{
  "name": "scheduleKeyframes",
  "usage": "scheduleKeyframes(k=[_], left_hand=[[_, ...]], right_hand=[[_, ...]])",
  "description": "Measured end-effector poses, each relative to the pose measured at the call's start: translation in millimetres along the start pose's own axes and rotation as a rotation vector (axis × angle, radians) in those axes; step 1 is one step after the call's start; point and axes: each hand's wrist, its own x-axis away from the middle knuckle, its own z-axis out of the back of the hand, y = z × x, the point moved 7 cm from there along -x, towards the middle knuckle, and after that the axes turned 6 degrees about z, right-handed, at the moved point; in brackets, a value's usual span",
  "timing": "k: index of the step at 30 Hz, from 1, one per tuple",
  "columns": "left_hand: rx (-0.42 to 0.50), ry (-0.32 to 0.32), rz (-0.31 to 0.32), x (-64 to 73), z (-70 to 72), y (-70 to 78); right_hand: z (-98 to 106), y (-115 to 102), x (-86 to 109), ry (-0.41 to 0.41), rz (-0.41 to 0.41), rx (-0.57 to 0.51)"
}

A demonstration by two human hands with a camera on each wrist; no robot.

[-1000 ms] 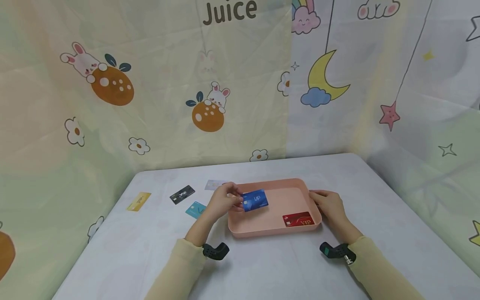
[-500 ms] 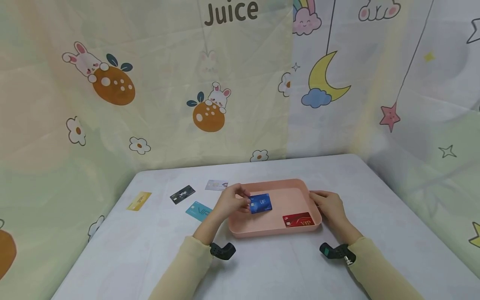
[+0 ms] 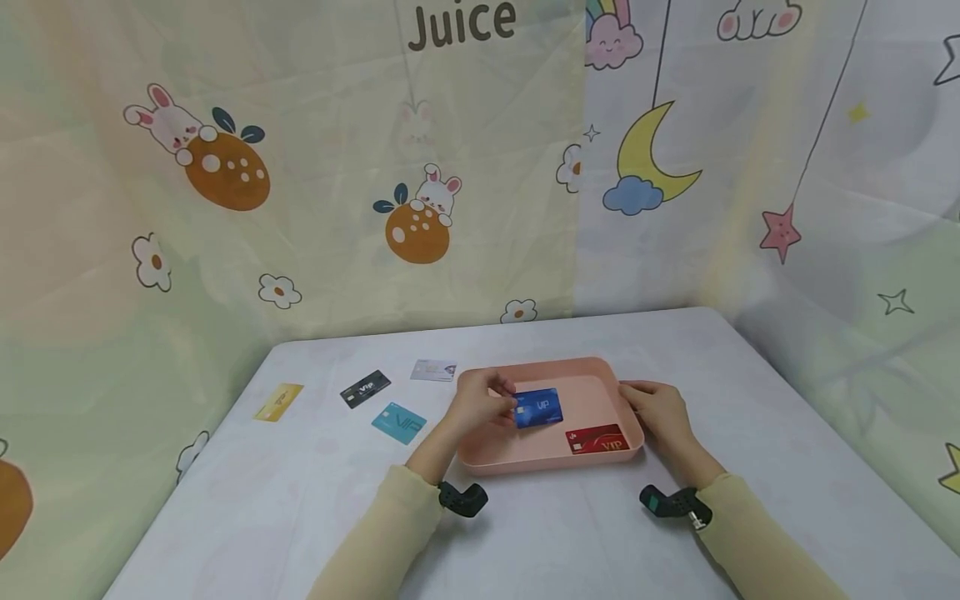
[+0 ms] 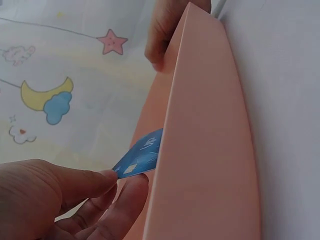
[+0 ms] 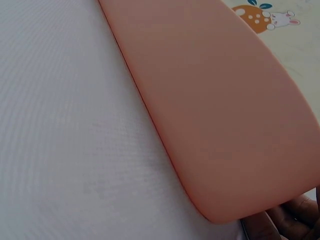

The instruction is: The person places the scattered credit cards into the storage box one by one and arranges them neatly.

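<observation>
Printed fabric [image 3: 330, 192] hung beyond both hands, with rabbits, oranges and a moon on it, and a white table [image 3: 562, 542] spread beneath their wrists. Between the hands lay a shallow pink tray [image 3: 577, 392]. Inside it were two cards: a blue card [image 3: 540, 408], just right of the left hand [image 3: 482, 404], and a red card [image 3: 597, 439], flat on the tray floor near the corner closest to the right hand [image 3: 660, 408].

Fingers almost closed, the left hand pinched the blue card by one end; whether its free end touched the floor, I could not tell. The right hand was partly closed on the tray's end wall.

Outside the tray, to the left of the left hand, lay a teal card [image 3: 399, 423], a black card [image 3: 365, 389] and, farthest out, a gold card [image 3: 278, 402]. Also on that side, beyond the left hand, was a pale card [image 3: 433, 370].

From the left wrist, the grip came clear: thumb above the blue card, fingers below, and the card's far end hidden by the tray wall. That view also showed a right-hand finger over the rim. From the right wrist, the smooth outer wall dominated, with that hand's other fingers dim at its end.
</observation>
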Motion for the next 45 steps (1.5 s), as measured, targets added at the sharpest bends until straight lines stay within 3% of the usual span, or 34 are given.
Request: scheduleKeyframes(k=[16,26,38,45], left_hand=[[-0.038,-0.022,0.019,-7.4,-26.6,10.1],[-0.064,-0.026,-0.014,-11.1,-42.0,14.1],[-0.168,0.017,0.012,-19.9,-58.2,16.6],[-0.178,0.017,0.022,-23.5,-68.4,19.2]], right_hand=[[-1.7,-0.5,-1.0,0.000,0.006,0.006],[-1.9,3.7,-2.9,-0.004,-0.004,0.003],[-3.3,6.3,-2.6,0.002,-0.004,-0.006],[-2.0,5.3,-3.0,0.006,0.000,0.003]])
